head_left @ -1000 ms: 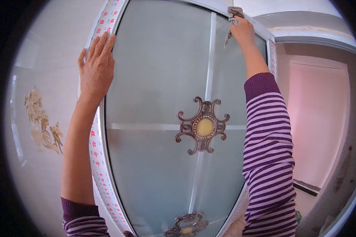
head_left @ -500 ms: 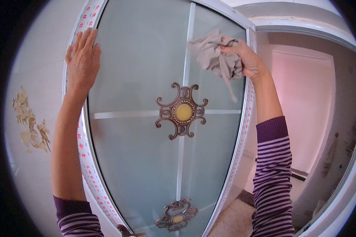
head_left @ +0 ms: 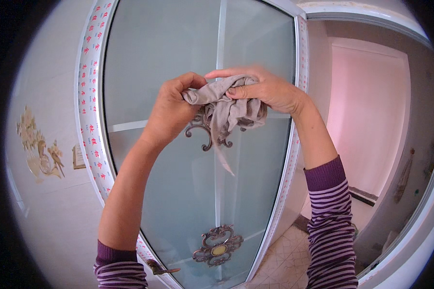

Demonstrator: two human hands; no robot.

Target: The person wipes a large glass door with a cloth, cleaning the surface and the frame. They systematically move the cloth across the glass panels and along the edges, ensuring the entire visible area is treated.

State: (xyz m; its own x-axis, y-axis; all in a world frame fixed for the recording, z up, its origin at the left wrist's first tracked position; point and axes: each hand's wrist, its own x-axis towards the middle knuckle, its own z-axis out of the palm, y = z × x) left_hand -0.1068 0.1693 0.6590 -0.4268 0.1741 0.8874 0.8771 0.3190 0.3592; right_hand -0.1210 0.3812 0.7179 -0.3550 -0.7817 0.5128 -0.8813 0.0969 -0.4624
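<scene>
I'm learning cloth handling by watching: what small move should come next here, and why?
Probably draw the left hand and right hand slightly apart to loosen the grey cloth. Both hands grip it in front of the glass door, and it looks bunched into folds, with a thin end hanging down.

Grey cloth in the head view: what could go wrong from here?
The grey cloth is bunched between the left hand and right hand; if both grips loosened, it could fall. Its narrow tail hangs free near the upper scrolled ornament, so it might snag on a curl. With both hands on the cloth, neither appears to steady the glass door, which a bump could perhaps swing.
</scene>
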